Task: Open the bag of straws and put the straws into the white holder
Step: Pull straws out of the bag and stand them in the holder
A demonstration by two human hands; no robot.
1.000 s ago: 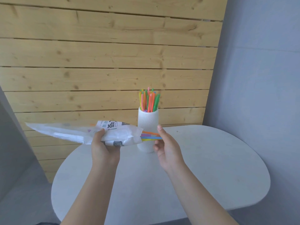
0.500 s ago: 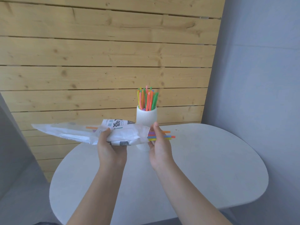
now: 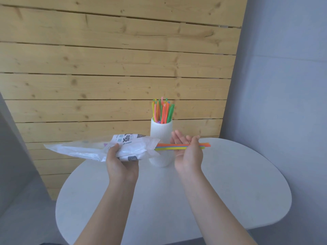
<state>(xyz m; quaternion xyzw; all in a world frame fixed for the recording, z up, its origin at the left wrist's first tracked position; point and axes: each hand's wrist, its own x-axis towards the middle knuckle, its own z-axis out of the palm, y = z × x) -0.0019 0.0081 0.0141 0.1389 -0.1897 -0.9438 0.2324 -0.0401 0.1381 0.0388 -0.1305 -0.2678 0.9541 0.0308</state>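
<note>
A wall of pale pine planks (image 3: 106, 68) stood behind everything, with a grey wall (image 3: 283, 85) to its right. In front of them sat the rounded white desk (image 3: 230, 191), bare apart from the white ribbed holder (image 3: 161, 137) at its far side, which already held a bunch of upright coloured straws (image 3: 162, 111). Above the desk the person's left hand (image 3: 120, 163) gripped a crumpled white plastic straw bag (image 3: 88, 149) lying roughly level, its fingers (image 3: 115, 147) curled tight around the printed end near the mouth, the limp tail pointing left. From the bag's mouth a small bundle of straws (image 3: 166, 146), orange, green, blue and yellow, stuck out to the right, passing in front of the holder. The right hand (image 3: 189, 152) cupped them palm up, its fingers (image 3: 178, 137) loosely spread and only lightly curled over the bundle rather than pressed around it.
</note>
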